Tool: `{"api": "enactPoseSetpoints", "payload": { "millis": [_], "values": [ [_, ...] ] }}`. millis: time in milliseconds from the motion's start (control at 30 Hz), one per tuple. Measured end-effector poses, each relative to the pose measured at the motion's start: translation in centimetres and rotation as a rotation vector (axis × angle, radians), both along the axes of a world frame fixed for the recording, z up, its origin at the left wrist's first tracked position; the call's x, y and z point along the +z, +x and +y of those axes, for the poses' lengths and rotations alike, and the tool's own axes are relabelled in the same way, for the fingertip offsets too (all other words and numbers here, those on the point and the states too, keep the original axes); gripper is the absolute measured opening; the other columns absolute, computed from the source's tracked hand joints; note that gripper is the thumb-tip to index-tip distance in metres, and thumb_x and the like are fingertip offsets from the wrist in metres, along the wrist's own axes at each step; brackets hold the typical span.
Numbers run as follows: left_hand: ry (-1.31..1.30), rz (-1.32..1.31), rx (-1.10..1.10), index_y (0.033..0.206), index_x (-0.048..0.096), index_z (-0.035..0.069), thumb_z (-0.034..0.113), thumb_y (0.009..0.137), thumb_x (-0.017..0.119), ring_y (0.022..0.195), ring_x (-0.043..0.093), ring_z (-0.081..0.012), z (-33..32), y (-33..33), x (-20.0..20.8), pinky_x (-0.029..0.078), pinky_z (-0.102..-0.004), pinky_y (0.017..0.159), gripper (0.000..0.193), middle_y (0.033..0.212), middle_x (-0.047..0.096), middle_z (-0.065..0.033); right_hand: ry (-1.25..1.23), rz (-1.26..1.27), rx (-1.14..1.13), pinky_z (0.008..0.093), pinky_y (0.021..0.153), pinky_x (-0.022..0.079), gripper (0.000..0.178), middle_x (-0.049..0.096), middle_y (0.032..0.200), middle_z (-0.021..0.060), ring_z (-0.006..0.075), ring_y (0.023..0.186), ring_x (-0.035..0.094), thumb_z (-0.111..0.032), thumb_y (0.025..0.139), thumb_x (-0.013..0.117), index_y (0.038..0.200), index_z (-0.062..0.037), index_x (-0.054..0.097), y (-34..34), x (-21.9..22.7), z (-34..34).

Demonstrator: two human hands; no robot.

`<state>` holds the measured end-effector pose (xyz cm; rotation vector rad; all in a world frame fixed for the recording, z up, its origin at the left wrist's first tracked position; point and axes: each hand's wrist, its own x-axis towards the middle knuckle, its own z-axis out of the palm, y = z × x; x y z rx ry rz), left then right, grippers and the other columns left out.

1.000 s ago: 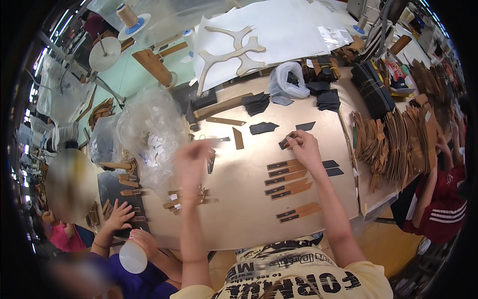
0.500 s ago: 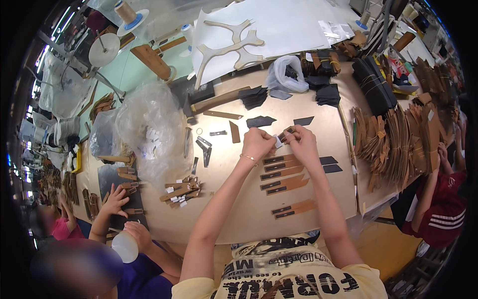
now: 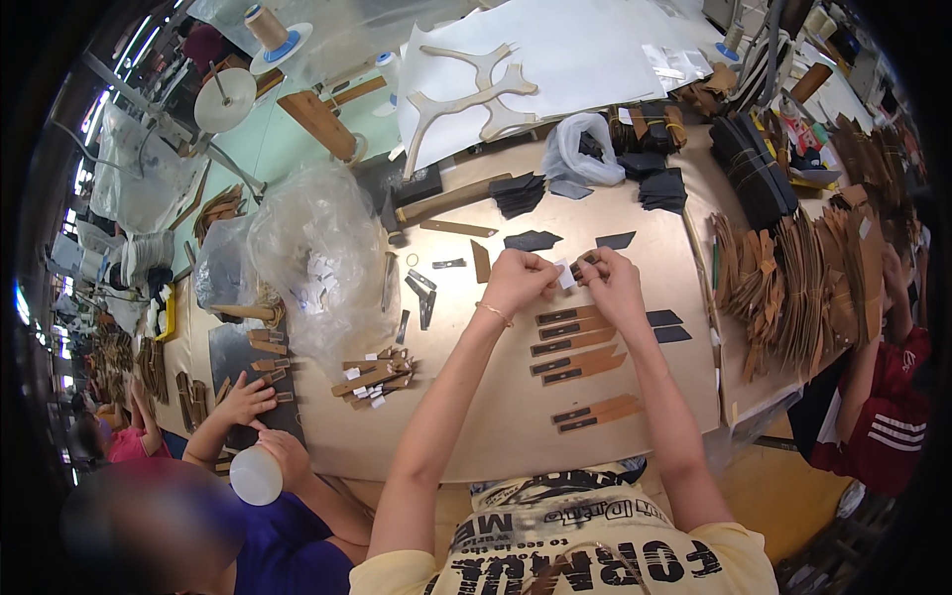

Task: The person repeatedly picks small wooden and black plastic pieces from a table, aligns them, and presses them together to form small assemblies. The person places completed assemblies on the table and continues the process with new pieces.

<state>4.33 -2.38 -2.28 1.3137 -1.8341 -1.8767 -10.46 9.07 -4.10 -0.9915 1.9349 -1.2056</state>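
Observation:
My left hand (image 3: 519, 281) is closed in a pinch at the edge of a small white tag (image 3: 566, 276). Close beside it, my right hand (image 3: 612, 286) grips a small dark brown leather piece (image 3: 589, 264), partly hidden by the fingers. Tag and leather almost meet between my fingertips; whether they touch I cannot tell. Just below my hands lie several brown leather tabs (image 3: 585, 359) with dark strips on them, in a column. Black leather pieces (image 3: 666, 326) rest by my right wrist, and another black piece (image 3: 533, 241) lies beyond my left hand.
A pile of tagged brown tabs (image 3: 380, 377) lies left of my forearm, near a clear plastic bag (image 3: 322, 263). Bundled brown strips (image 3: 793, 288) fill the right side. At the left, a co-worker's hand (image 3: 247, 399) rests on a dark board, the other holding a whitish round container (image 3: 256, 476).
The view has shifted a little, moving the whole table rightward in the picture. My hands stay together, with the white tag showing more between them. The co-worker's hands have drawn closer together.

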Motion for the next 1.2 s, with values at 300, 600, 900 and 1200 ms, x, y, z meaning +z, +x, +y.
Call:
{"api": "enactPoseSetpoints", "payload": {
  "millis": [300, 600, 900, 1200],
  "values": [
    [-0.185, -0.228, -0.117, 0.069, 0.075, 0.002, 0.026, 0.076, 0.077, 0.054, 0.067, -0.0134, -0.8, -1.5, -1.8, 0.054, -0.0258, 0.058, 0.026, 0.061, 0.070, -0.0071, -0.054, -0.044, -0.019, 0.0247, 0.065, 0.051, 0.011, 0.071, 0.078, 0.0088, 0.0098, 0.071, 0.066, -0.006, 0.095, 0.060, 0.096, 0.0053, 0.062, 0.2, 0.3, 0.1],
    [-0.315, -0.327, -0.061, 0.063, 0.073, 0.000, 0.028, 0.079, 0.077, 0.047, 0.063, -0.0126, 0.3, -1.7, -1.1, 0.052, -0.0261, 0.053, 0.032, 0.056, 0.067, -0.0074, -0.144, -0.001, -0.127, 0.0255, 0.054, 0.045, 0.015, 0.068, 0.068, 0.0093, 0.0091, 0.056, 0.058, -0.011, 0.094, 0.063, 0.093, 0.0045, 0.063, 1.0, -0.4, 0.3],
    [-0.310, -0.324, -0.074, 0.070, 0.077, 0.004, 0.028, 0.073, 0.078, 0.057, 0.069, -0.0189, -0.1, -1.7, -1.6, 0.055, -0.0290, 0.062, 0.024, 0.063, 0.071, -0.0098, -0.250, 0.169, 0.006, 0.0319, 0.068, 0.052, 0.020, 0.069, 0.084, 0.0122, 0.0194, 0.073, 0.065, -0.011, 0.093, 0.064, 0.105, 0.0043, 0.068, 2.1, 0.0, 1.5],
    [-0.134, -0.160, -0.178, 0.096, 0.074, -0.004, 0.017, 0.089, 0.064, 0.065, 0.072, -0.0187, -1.2, 0.9, 1.5, 0.056, -0.0319, 0.057, 0.024, 0.075, 0.073, -0.0114, 0.051, 0.960, 0.286, 0.0385, 0.089, 0.047, 0.033, 0.057, 0.112, 0.0097, 0.0278, 0.106, 0.055, 0.000, 0.082, 0.060, 0.114, -0.0017, 0.068, 4.1, 1.0, 1.5]
  ]
}}
